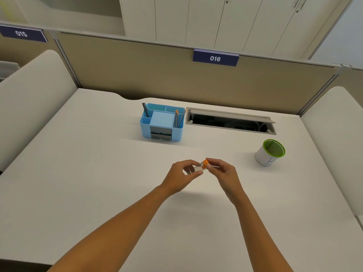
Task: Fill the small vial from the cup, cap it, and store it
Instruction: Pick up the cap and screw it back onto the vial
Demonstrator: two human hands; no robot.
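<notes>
A small clear vial (198, 168) is held tilted above the middle of the white desk, its glass body pinched by my left hand (181, 176). An orange cap (205, 163) sits on the vial's upper end, and the fingertips of my right hand (222, 171) grip that cap. Whether the vial holds liquid cannot be told. A white cup with a green rim (270, 152) stands apart to the right, about a hand's length from my right hand.
A blue desk organiser (162, 123) with pens and pencils stands at the back centre. To its right is an open cable slot (230, 122) in the desk (98, 173). Beige partitions border the desk at the back and both sides.
</notes>
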